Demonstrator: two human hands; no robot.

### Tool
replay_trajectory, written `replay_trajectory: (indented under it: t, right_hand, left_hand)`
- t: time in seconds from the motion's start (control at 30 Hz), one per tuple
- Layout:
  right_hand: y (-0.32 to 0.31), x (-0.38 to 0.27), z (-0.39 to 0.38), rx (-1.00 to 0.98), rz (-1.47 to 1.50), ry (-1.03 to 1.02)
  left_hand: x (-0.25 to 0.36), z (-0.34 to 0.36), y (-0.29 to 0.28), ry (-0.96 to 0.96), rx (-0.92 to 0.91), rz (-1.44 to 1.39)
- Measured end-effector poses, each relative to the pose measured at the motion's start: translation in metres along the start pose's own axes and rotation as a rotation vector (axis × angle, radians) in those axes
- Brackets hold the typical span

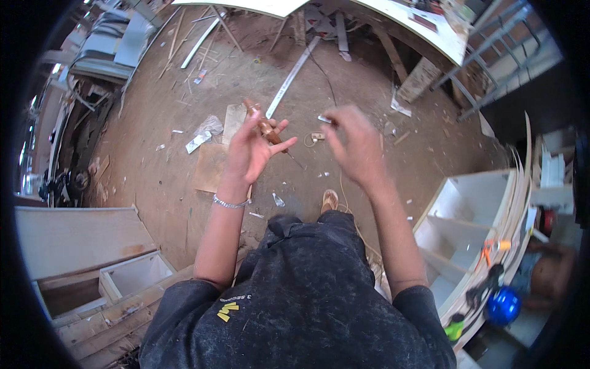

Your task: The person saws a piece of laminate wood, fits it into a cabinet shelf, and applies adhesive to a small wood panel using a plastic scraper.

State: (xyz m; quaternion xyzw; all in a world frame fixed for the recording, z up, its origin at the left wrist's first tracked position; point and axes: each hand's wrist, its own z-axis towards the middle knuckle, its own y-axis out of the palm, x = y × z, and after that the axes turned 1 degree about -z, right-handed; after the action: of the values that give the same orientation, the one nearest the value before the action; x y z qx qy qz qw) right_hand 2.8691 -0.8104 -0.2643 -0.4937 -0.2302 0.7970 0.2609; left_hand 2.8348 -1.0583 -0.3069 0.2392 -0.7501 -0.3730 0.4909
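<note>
My left hand (247,150) is held up over the floor with a screwdriver (268,131) lodged in it. The tool has an amber-brown handle, and its thin dark shaft slants down to the right. Some fingers of that hand stretch out past the handle. To the right, my right hand (355,144) is raised with the fingers curled inward, blurred by motion. A small silvery piece (324,119) shows at its fingertips, too small to name. The two hands are apart.
Cardboard sheets (211,167), scraps and a long white strip (294,77) litter the floor. A cable (344,197) runs near my foot. White cabinet carcasses stand at right (458,215) and left (136,274). A white-topped table (452,46) is ahead; a blue helmet (503,305) sits lower right, near another person (550,273).
</note>
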Motion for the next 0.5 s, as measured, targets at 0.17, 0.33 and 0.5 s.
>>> replay_trajectory:
  t: [0.17,0.33,0.5]
  right_hand:
    - [0.05,0.02,0.057,-0.294,0.395,0.143]
    - [0.085,0.027,0.147,-0.255,0.403,-0.055]
    - [0.123,0.036,0.258,-0.256,0.244,-0.286]
  left_hand:
    - [0.036,0.057,0.015,0.149,-0.132,-0.332]
    - [0.072,0.111,0.027,0.233,-0.162,-0.343]
    - [0.131,0.182,-0.003,0.265,-0.213,-0.29]
